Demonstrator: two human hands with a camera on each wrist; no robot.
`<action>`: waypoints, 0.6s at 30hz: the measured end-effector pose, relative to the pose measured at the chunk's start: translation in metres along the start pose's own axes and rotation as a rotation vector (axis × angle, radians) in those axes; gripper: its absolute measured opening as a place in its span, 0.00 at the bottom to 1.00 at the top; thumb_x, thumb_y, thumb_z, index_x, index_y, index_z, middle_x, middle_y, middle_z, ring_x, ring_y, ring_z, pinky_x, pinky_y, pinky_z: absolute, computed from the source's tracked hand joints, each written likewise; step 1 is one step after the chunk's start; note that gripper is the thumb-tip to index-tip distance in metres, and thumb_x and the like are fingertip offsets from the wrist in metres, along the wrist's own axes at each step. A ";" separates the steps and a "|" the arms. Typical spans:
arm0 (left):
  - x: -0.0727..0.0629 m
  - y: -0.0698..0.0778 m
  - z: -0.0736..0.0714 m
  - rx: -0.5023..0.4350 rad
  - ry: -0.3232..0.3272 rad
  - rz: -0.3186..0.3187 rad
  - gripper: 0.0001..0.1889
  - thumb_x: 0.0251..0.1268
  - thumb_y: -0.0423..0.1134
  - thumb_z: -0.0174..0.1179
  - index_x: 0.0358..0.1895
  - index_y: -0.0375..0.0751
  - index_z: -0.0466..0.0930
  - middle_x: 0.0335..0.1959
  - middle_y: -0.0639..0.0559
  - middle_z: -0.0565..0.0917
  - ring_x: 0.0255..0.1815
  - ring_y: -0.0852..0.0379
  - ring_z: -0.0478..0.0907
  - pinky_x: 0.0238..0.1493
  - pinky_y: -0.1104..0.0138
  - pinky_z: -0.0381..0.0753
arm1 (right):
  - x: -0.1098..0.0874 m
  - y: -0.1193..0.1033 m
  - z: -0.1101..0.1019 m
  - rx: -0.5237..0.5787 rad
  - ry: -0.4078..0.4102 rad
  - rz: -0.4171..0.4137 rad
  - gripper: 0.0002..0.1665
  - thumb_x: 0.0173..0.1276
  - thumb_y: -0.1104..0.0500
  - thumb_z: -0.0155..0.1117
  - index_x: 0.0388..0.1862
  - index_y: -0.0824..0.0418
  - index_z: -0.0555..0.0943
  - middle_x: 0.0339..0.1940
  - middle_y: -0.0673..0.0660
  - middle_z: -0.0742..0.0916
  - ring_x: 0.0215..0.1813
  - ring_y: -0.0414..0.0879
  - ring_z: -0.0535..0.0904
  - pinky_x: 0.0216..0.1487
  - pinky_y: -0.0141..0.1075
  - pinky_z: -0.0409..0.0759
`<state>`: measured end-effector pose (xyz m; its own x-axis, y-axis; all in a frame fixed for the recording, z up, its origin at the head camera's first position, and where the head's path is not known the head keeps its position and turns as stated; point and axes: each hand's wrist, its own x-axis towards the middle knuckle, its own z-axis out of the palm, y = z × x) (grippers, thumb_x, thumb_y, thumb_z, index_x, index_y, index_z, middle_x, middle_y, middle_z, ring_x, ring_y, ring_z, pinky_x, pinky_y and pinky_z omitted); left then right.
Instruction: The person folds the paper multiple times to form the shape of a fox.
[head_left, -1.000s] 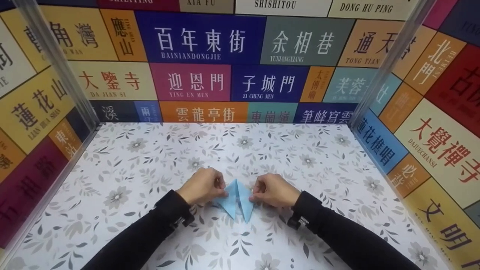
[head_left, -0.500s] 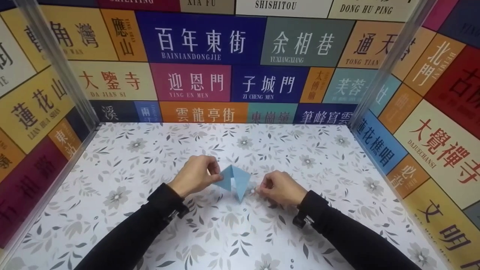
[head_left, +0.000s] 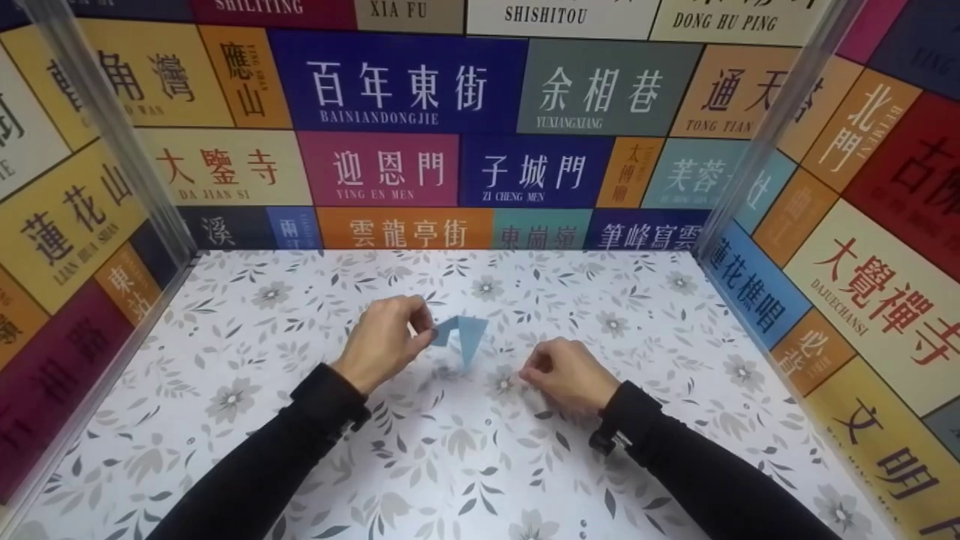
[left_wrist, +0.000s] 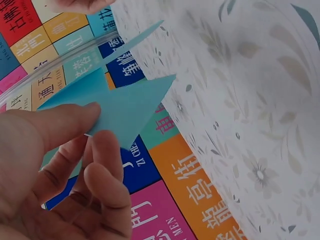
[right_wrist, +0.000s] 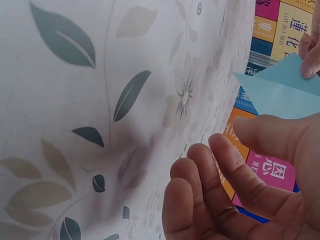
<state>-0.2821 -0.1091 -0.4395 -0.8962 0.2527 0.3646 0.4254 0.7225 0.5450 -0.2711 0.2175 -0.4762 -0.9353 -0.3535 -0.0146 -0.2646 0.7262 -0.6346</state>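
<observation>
A folded piece of light blue paper point(head_left: 470, 339) is held up over the table, with pointed flaps hanging from its upper edge. My left hand point(head_left: 384, 339) pinches its left side between thumb and forefinger. In the left wrist view the thumb lies across the blue paper point(left_wrist: 135, 107), and two pointed ends stick out beyond the fingers. My right hand point(head_left: 571, 376) is apart from the paper, to its right and nearer to me. Its fingers are loosely bent with nothing between them, as the right wrist view shows, where the paper point(right_wrist: 282, 92) appears beyond the thumb.
The table point(head_left: 480, 465) has a white cover printed with grey flowers and leaves. Upright panels with colourful name blocks enclose it at the back point(head_left: 405, 86), left point(head_left: 71, 225) and right point(head_left: 862, 285). Clear strips run along the corners.
My left hand has lifted the paper forward and slightly left, and turned it. The right hand has let go of the paper's right side and now stays apart from it.
</observation>
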 end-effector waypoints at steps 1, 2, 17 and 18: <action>0.000 0.000 0.001 0.014 0.019 0.011 0.07 0.70 0.32 0.80 0.37 0.45 0.91 0.35 0.50 0.93 0.36 0.52 0.86 0.42 0.58 0.86 | 0.000 0.001 0.000 -0.006 0.005 -0.005 0.04 0.81 0.57 0.78 0.44 0.56 0.94 0.36 0.50 0.94 0.37 0.41 0.84 0.46 0.38 0.85; 0.000 0.000 0.001 0.030 0.040 0.025 0.07 0.70 0.31 0.80 0.37 0.45 0.91 0.35 0.50 0.93 0.37 0.52 0.87 0.42 0.57 0.87 | 0.001 0.001 -0.001 -0.013 0.011 -0.011 0.04 0.81 0.57 0.78 0.44 0.56 0.94 0.36 0.50 0.94 0.37 0.41 0.84 0.46 0.38 0.85; -0.014 -0.008 0.029 0.287 0.107 0.391 0.12 0.64 0.27 0.80 0.38 0.46 0.87 0.35 0.51 0.86 0.33 0.50 0.88 0.32 0.58 0.90 | -0.001 0.005 -0.004 -0.025 0.051 -0.032 0.06 0.82 0.56 0.76 0.44 0.56 0.94 0.37 0.51 0.94 0.39 0.41 0.84 0.49 0.41 0.86; -0.015 -0.008 0.031 0.306 0.107 0.423 0.11 0.64 0.27 0.80 0.38 0.46 0.88 0.35 0.51 0.86 0.32 0.50 0.87 0.31 0.58 0.89 | -0.001 0.006 -0.004 -0.026 0.052 -0.033 0.06 0.82 0.56 0.76 0.44 0.56 0.94 0.37 0.51 0.94 0.39 0.41 0.85 0.49 0.41 0.87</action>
<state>-0.2758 -0.0987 -0.4730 -0.6300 0.5070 0.5883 0.6763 0.7305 0.0948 -0.2724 0.2241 -0.4770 -0.9369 -0.3465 0.0465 -0.3004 0.7299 -0.6141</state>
